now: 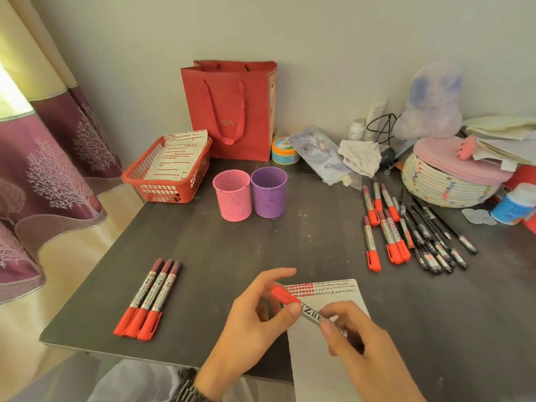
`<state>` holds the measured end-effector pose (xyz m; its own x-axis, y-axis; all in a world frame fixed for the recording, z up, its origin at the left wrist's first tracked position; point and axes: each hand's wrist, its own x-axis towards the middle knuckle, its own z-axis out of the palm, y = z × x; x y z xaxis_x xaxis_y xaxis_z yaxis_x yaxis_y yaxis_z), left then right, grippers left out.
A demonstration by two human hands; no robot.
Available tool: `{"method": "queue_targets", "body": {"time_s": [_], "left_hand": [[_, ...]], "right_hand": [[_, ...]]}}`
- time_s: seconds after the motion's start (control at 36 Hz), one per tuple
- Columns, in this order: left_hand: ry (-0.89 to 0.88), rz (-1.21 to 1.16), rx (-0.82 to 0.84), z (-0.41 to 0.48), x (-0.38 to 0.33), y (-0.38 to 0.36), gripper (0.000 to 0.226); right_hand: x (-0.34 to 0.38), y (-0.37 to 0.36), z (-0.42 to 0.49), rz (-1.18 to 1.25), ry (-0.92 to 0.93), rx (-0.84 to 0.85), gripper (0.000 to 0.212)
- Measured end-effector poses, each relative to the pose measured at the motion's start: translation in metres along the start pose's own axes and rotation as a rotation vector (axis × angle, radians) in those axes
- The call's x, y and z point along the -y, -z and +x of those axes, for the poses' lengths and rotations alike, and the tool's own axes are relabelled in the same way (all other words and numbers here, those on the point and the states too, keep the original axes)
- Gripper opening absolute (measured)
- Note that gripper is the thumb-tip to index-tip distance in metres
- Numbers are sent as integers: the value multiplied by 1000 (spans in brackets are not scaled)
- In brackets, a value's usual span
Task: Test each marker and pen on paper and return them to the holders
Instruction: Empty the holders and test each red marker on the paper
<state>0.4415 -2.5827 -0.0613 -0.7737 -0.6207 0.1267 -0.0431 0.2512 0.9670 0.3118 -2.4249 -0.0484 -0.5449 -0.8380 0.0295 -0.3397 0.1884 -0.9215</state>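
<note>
Both hands hold one red-capped marker over the white test paper. My left hand pinches its red cap end. My right hand grips the silver barrel. The paper carries rows of red and black test marks along its top. Three red-capped markers lie side by side at the left. A pink holder and a purple holder stand upright at the back, with nothing showing above their rims. At the right lies a pile of red markers and black pens.
A red basket holding marked paper sits at the back left, a red gift bag behind the holders. A woven basket with a pink lid, bottles, papers and a cloth crowd the back right. The dark table's front edge runs near my wrists.
</note>
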Motion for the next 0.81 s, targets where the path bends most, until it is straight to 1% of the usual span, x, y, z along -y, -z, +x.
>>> {"method": "queue_targets", "body": {"time_s": [0.03,0.08,0.14,0.17,0.19,0.28,0.33,0.39,0.5,0.58,0.64,0.69,0.81], "left_hand": [[-12,-49,-14,1,-5,1,47],[-19,-214,-80,4,-15,3,46],[31,-441,-169,8,-26,5,44],[77,-577,-192,10,-32,5,45],[124,-715,-197,11,-38,4,45],[206,-1088,-179,11,-53,-3,34],[246,-1217,-167,9,-57,-9,40],[273,-1240,-157,5,-59,-19,46],[334,-1226,-155,-4,-59,-42,49],[362,-1264,-105,-8,-57,-50,50],[370,-1272,-80,-11,-55,-51,51],[369,-1273,-75,-12,-55,-51,51],[359,-1226,-61,-14,-53,-46,52]], "right_hand": [[3,-5,-4,64,-30,0,19],[8,-14,-11,198,-105,2,6],[11,-20,-17,328,-154,1,26],[13,-24,-20,382,-170,-5,30],[16,-29,-23,425,-190,-20,29],[23,-39,-33,513,-209,-55,23],[22,-47,-41,513,-197,-111,31],[23,-53,-51,491,-194,-185,38],[25,-59,-71,525,-242,-359,37],[24,-63,-81,549,-303,-434,40],[27,-64,-85,601,-333,-439,34],[30,-62,-85,664,-369,-401,27],[32,-61,-83,886,-479,-347,26]]}}
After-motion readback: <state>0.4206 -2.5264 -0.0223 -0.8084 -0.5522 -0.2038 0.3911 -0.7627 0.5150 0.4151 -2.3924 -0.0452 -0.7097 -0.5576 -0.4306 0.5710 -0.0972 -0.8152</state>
